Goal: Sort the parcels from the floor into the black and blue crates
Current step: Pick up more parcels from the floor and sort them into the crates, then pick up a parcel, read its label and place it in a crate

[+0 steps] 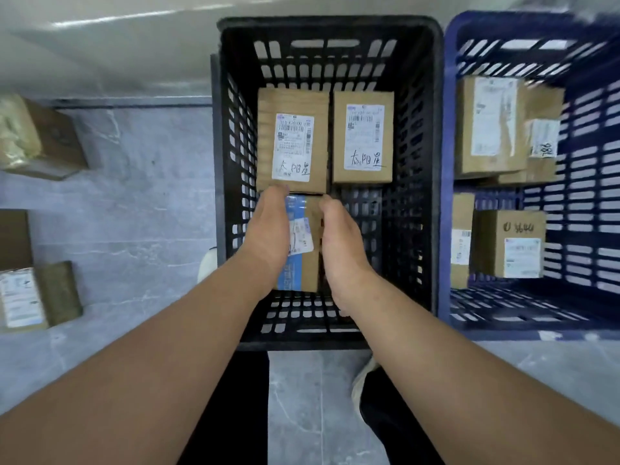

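You are clamping the blue-taped cardboard parcel point(303, 236) between your left hand point(268, 229) and right hand point(339, 243). Your fingers are pressing together along its long sides, low inside the slotted black crate point(328, 23). Beyond it, the left carton point(292, 102) and right carton point(363, 102) are lying flat, each with 太阳星 handwritten on its white label. The blue crate point(449, 162) is holding more labelled cartons.

One head-worn wide-angle camera is looking almost straight down from above. It is centring on the black crate point(328, 23), sitting close over it. The blue crate point(448, 196) is running off the right edge, the floor point(141, 213) is filling the left, and the arms point(134, 380) are entering from below.
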Motion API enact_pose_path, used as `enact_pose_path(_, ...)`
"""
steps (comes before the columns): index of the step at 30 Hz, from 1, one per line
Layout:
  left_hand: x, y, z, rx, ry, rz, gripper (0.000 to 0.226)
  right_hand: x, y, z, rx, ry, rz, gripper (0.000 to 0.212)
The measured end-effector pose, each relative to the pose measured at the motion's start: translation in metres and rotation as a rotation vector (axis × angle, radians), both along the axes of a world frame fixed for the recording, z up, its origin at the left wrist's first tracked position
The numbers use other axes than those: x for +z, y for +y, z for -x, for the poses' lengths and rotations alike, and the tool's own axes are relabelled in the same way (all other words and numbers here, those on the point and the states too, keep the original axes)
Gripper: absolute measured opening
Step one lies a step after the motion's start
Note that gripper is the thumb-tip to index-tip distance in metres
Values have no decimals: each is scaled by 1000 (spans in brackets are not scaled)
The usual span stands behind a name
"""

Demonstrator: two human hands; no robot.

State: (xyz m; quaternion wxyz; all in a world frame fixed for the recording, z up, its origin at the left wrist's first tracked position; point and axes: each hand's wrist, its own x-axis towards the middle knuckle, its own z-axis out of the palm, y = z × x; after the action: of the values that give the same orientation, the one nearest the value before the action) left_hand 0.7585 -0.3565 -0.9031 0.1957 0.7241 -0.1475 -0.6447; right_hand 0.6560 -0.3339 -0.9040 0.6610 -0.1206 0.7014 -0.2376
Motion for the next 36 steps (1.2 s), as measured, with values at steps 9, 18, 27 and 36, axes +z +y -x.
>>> enact_pose_path(9, 160, 11, 27, 65, 26, 219, 36, 136, -5, 15, 83, -46, 215, 74)
enact_pose_path(18, 290, 12, 17, 6, 45, 456, 72, 280, 5, 2, 50, -45, 427, 52)
enact_pose_path(27, 472, 27, -29, -133, -51, 751, 51, 449, 25, -36, -13, 60, 664, 77)
enact_pose_path(36, 676, 57, -46, -215, -63, 1092, 51, 656, 42, -43, 17, 74, 1020, 67)
